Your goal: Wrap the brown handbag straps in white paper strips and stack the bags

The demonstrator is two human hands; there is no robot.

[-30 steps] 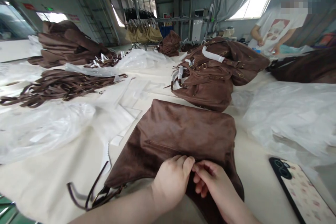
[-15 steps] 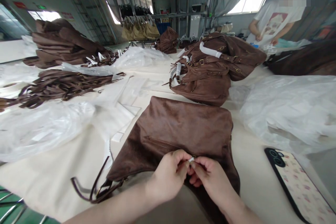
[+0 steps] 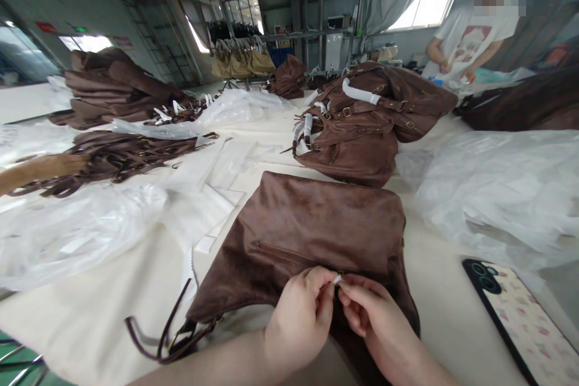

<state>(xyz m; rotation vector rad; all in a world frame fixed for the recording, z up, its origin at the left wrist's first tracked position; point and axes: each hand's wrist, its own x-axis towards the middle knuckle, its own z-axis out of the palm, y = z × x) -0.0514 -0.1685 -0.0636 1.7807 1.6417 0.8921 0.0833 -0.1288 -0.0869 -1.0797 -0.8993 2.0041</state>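
Observation:
A brown leather handbag [image 3: 325,211] lies flat on the cream table cover, its zipped pocket facing up and a dark strap with loose ends at its lower left. Over the end of the pocket zip, my left hand [image 3: 301,310] pinches a small white strip [image 3: 337,278] between thumb and forefinger. My right hand [image 3: 377,316] meets it from the other side, its thumb and fingertips closed at the strip's other end. Whatever the strip is wrapped round or fixed to is hidden by my fingers.
A patterned phone [image 3: 520,319] lies at right, below crumpled clear plastic [image 3: 502,193]. More brown bags [image 3: 353,145] with wrapped handles are piled behind. At left, another person's hand [image 3: 67,164] rests on brown straps [image 3: 131,154]. Another person [image 3: 470,42] stands at back right.
Another person's arm has come in from the left, its hand on the straps. My hands keep pinching the white strip, with slightly more space between them. The view has shifted a little.

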